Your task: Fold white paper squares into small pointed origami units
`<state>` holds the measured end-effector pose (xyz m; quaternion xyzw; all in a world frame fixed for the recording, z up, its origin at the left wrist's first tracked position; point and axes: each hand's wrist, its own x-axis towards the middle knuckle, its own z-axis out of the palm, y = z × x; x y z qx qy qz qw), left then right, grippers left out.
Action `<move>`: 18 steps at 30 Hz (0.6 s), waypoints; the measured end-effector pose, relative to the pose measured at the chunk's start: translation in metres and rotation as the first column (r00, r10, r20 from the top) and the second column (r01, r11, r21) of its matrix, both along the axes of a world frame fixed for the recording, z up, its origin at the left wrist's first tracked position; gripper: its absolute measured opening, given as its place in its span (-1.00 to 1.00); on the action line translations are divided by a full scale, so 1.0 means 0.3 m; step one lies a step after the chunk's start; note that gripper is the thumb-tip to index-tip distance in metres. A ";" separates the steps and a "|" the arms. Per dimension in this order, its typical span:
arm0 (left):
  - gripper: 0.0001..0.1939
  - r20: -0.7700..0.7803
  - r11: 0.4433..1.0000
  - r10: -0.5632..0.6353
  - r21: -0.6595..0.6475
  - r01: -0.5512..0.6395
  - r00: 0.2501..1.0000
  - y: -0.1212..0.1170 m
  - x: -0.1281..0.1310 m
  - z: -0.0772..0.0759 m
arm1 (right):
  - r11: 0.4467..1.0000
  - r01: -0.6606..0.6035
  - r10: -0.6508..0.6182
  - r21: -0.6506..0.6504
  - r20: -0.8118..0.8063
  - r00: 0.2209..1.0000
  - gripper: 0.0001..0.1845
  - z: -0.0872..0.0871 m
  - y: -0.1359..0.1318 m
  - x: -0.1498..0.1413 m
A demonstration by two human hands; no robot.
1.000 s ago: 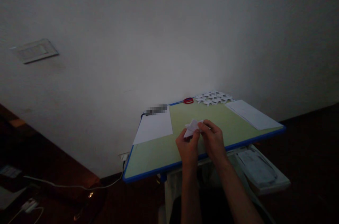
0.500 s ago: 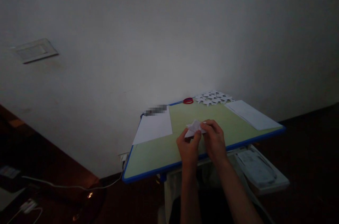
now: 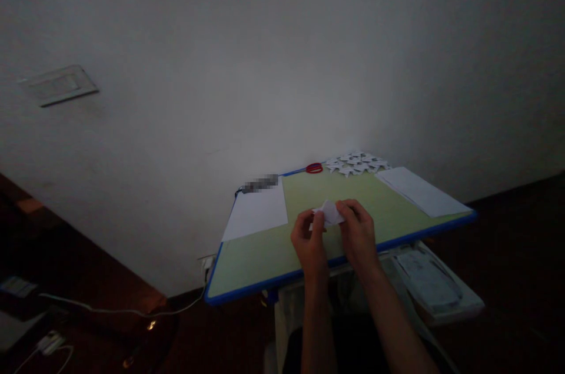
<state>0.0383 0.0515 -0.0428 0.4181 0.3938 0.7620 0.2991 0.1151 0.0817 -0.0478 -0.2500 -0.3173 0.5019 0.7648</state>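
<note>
A small piece of folded white paper [image 3: 331,214] is held between my two hands, just above the green tabletop [image 3: 260,259]. My left hand [image 3: 311,241] pinches its left side, with the thumb lying over the near face. On the right side, my right hand [image 3: 356,229] grips the paper between thumb and fingers. Pointed corners stick up between the hands. The fingers cover part of the paper, so its full shape is hidden.
Several folded white paper pieces [image 3: 357,163] lie at the back right, beside red-handled scissors [image 3: 314,168]. White sheets [image 3: 424,191] lie on the right and another sheet [image 3: 258,212] on the left. A blue edge [image 3: 256,293] borders the table, which stands against the wall.
My left thumb and fingers have shifted slightly left on the folded paper, and the thumb has moved off its middle. My right hand has barely moved and keeps its grip.
</note>
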 end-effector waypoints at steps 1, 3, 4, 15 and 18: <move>-0.77 0.035 1.000 0.009 0.016 -0.010 0.999 0.004 -0.001 -0.004 | 1.000 0.000 0.000 -0.006 0.009 1.000 -0.74 0.001 -0.001 0.001; -0.77 0.084 1.000 0.013 0.022 -0.015 0.996 0.012 -0.003 -0.012 | 1.000 -0.001 0.001 -0.014 0.025 1.000 -0.74 0.002 -0.003 0.002; -0.78 0.096 1.000 0.013 0.018 -0.015 0.995 0.015 -0.004 -0.015 | 1.000 0.001 0.000 -0.017 0.033 0.999 -0.74 0.003 -0.004 0.003; -0.80 0.110 0.999 -0.041 0.006 0.041 0.993 0.035 -0.007 -0.030 | 1.000 0.019 -0.020 0.009 0.115 0.993 -0.76 0.008 -0.009 0.008; -0.80 0.109 1.000 -0.029 0.004 0.029 0.994 0.036 -0.010 -0.031 | 1.000 0.000 0.000 0.006 0.121 0.993 -0.76 0.007 -0.009 0.009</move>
